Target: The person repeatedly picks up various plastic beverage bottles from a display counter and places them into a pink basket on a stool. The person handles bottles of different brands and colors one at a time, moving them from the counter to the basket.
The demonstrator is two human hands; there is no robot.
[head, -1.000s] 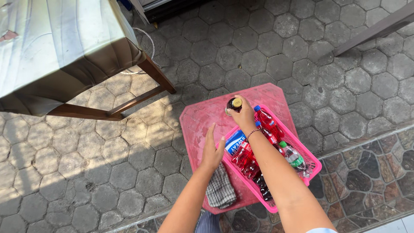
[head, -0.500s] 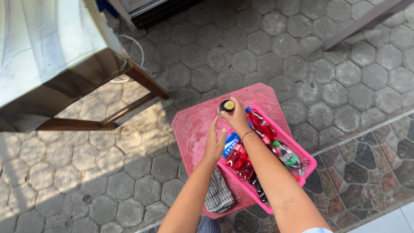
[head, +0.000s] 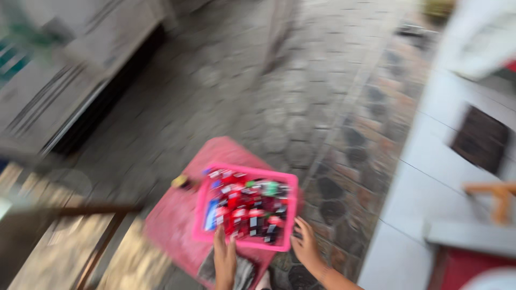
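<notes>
View has swung hard since the earlier frame: camera now looks up and out along the paving, heavy motion blur, white tiled step on the right that was not in view before. The pink tabletop [head: 177, 225] now sits low centre instead of mid-frame. Earlier the right hand reached far over the crate to a small yellow-topped bottle; now that bottle [head: 181, 182] stands alone on the tabletop, just left of the crate's far-left corner, no hand on it.

Pink crate [head: 244, 172] sits on the right part of the tabletop, packed with red-labelled bottles [head: 247, 207], one green-capped near the far side.

Left hand [head: 224, 260] is at the crate's near rim, fingers [head: 220, 239] straight and close together, tips touching or overlapping the rim; no closed grip visible. Right hand [head: 306, 247] is at the near-right corner, fingers [head: 301, 228] spread and slightly curled, tips at the corner; whether they grip it, cannot tell through the blur. Neither hand holds anything loose.

Grey checked cloth [head: 244, 274] lies on the tabletop near edge, partly under the left hand. Wooden table frame at left, blurred.
</notes>
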